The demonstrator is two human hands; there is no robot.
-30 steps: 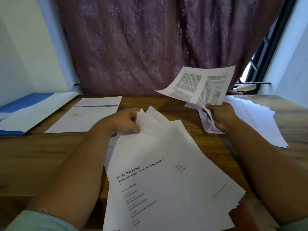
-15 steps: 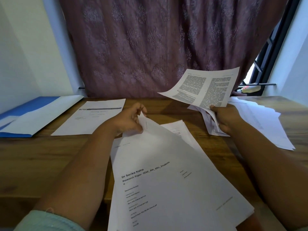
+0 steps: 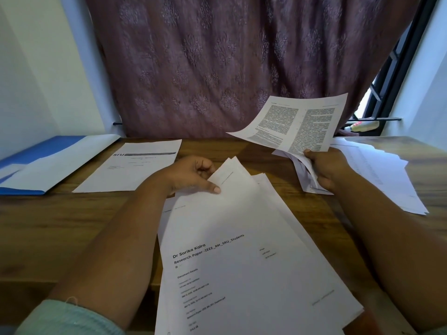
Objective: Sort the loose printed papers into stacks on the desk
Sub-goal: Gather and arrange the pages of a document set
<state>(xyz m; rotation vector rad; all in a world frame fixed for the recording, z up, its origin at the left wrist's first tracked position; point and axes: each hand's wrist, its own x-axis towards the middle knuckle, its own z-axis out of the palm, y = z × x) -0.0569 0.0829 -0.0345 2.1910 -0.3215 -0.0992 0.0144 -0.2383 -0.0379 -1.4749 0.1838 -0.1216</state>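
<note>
A loose pile of white printed papers (image 3: 242, 250) lies in front of me on the wooden desk (image 3: 60, 233), hanging over its near edge, with a title page on top. My left hand (image 3: 191, 176) pinches the far corner of its upper sheets, thumb on top. My right hand (image 3: 326, 169) holds several sheets; the top one, a two-column text page (image 3: 295, 126), is lifted above the desk. A single printed sheet (image 3: 130, 165) lies flat at the back left. Another spread stack of papers (image 3: 387, 175) lies at the right.
A blue and white folder (image 3: 43, 165) lies at the desk's far left. A purple patterned curtain (image 3: 217, 64) hangs behind the desk. A window frame with a small bottle (image 3: 362, 125) on its sill is at the back right.
My left hand let the raised corner sheets settle lower and now pinches them with the thumb on top. My right hand keeps its sheets lifted, almost unmoved.
</note>
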